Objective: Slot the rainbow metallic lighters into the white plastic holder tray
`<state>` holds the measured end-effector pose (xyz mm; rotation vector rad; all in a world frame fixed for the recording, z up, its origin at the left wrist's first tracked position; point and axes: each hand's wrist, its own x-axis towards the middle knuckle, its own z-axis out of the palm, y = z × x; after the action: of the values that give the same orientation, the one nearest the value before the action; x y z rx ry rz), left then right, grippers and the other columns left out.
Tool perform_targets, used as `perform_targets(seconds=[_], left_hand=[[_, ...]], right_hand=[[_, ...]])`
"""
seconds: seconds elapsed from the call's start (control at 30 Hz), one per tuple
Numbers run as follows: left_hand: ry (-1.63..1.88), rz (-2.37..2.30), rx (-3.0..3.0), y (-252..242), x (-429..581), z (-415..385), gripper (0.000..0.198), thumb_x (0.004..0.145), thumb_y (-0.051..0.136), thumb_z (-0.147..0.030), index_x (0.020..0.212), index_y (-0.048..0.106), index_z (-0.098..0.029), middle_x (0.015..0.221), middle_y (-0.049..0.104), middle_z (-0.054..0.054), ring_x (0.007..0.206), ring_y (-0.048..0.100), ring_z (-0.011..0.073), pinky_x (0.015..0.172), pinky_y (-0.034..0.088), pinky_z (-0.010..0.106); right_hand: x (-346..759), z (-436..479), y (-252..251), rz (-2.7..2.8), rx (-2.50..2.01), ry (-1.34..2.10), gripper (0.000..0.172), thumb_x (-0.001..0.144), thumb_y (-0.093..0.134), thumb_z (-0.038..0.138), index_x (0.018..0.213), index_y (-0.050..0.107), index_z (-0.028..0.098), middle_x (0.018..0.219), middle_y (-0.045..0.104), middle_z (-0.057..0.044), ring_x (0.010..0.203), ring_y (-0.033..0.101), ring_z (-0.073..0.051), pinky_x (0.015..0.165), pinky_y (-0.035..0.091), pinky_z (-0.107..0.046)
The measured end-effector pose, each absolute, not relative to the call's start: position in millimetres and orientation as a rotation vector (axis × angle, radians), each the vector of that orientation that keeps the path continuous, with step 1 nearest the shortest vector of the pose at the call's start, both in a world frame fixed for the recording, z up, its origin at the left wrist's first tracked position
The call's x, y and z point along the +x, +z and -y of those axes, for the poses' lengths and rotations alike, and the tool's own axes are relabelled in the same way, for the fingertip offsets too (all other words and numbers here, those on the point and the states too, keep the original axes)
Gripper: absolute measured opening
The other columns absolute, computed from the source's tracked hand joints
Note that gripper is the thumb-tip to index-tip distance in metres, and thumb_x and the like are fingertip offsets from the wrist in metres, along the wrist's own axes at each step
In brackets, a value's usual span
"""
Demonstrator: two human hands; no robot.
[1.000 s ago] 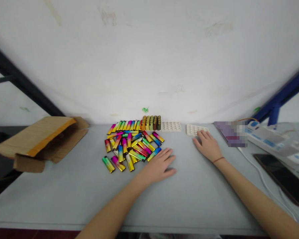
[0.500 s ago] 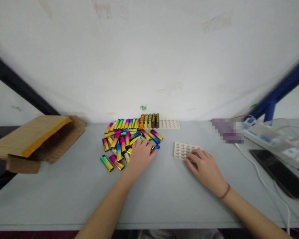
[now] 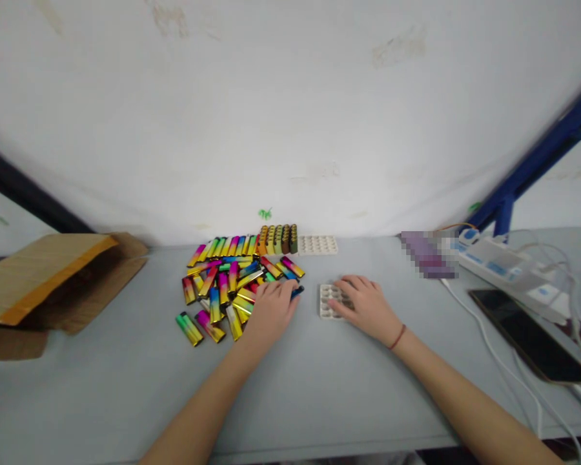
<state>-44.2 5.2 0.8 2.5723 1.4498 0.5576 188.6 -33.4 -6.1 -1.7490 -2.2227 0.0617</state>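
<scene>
Many shiny, colourful lighter-like cylinders (image 3: pixel 215 305) lie in a loose pile at the left of centre. My left hand (image 3: pixel 273 306) is at the pile's right edge, its fingers closed on a dark blue cylinder (image 3: pixel 297 292) that sticks out on the right. My right hand (image 3: pixel 366 305) rests over a white tray with rows of holes (image 3: pixel 326 302), thumb and fingers spread across its right part. Behind the pile, upright cylinders (image 3: pixel 277 239) stand packed in a block, and a second white tray with holes (image 3: pixel 318 244) lies beside them near the wall.
An open cardboard box (image 3: pixel 53 271) sits at the left of the grey table (image 3: pixel 290 400). At the right are a black phone (image 3: pixel 527 332), a white power strip (image 3: pixel 513 271) with cables, and a blurred purple object (image 3: pixel 428 254).
The view has shifted, so most things appear further left. My right hand has come closer to my left and covers the tray more. A dark blue cylinder now protrudes from my left hand.
</scene>
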Motion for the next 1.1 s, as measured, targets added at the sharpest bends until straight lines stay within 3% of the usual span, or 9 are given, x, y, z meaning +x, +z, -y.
perform_targets(seconds=[0.2,0.37,0.43,0.5,0.63,0.93,1.1], left_hand=[[0.846,-1.209,2.126,1.7,-38.3,1.9,0.028,0.095,0.047,-0.032,0.118,0.055,-0.019,0.117,0.068,0.011,0.108,0.064,0.0237,0.093,0.048,0.036],[0.907,-1.192,1.718,1.4,-32.8,6.9,0.034,0.091,0.049,-0.041,0.118,0.054,-0.019,0.076,0.063,0.001,0.072,0.06,0.0166,0.068,0.046,0.028],[0.947,-1.15,1.493,-2.2,-28.9,5.9,0.036,0.087,0.052,-0.046,0.109,0.056,-0.018,0.063,0.053,-0.004,0.056,0.05,0.0128,0.055,0.039,0.024],[0.935,-1.092,1.246,-5.7,-24.8,4.1,0.038,0.082,0.05,-0.054,0.088,0.058,-0.017,0.054,0.043,-0.006,0.046,0.038,0.0103,0.047,0.032,0.023],[0.911,-1.002,0.936,-4.5,-20.9,3.6,0.047,0.079,0.04,-0.061,0.057,0.044,-0.02,0.045,0.033,-0.006,0.04,0.03,0.008,0.043,0.029,0.022],[0.964,-1.014,0.756,6.7,-23.7,7.4,0.04,0.069,0.043,-0.055,0.047,0.035,-0.022,0.041,0.021,-0.008,0.036,0.016,0.0053,0.036,0.015,0.018],[0.965,-1.029,0.746,1.5,-22.2,8.2,0.043,0.07,0.043,-0.059,0.051,0.034,-0.022,0.042,0.019,-0.009,0.036,0.014,0.005,0.036,0.013,0.017]], right_hand=[[197.8,38.2,-10.6,2.198,-1.637,0.176,0.041,0.095,0.054,0.049,0.127,0.063,0.026,0.127,0.063,-0.011,0.118,0.055,-0.029,0.098,0.044,-0.046],[217.8,30.6,-14.0,2.093,-1.621,0.226,0.044,0.097,0.048,0.05,0.129,0.06,0.022,0.127,0.064,-0.012,0.119,0.056,-0.028,0.101,0.045,-0.045],[225.5,27.3,-16.6,2.055,-1.661,0.204,0.043,0.097,0.048,0.049,0.126,0.061,0.02,0.124,0.065,-0.013,0.118,0.057,-0.029,0.101,0.045,-0.046],[230.2,25.1,-19.5,2.042,-1.682,0.178,0.041,0.097,0.048,0.047,0.123,0.062,0.019,0.122,0.067,-0.013,0.115,0.058,-0.029,0.1,0.046,-0.046],[230.8,24.8,-24.7,2.058,-1.69,0.126,0.041,0.097,0.048,0.047,0.122,0.063,0.018,0.121,0.067,-0.014,0.115,0.059,-0.03,0.1,0.046,-0.047],[227.7,27.8,-25.7,2.076,-1.728,0.084,0.039,0.096,0.049,0.049,0.117,0.066,0.021,0.122,0.065,-0.013,0.115,0.058,-0.029,0.099,0.046,-0.047],[227.1,29.2,-24.1,2.081,-1.733,0.088,0.038,0.097,0.048,0.05,0.115,0.068,0.023,0.122,0.065,-0.013,0.115,0.058,-0.03,0.097,0.047,-0.048]])
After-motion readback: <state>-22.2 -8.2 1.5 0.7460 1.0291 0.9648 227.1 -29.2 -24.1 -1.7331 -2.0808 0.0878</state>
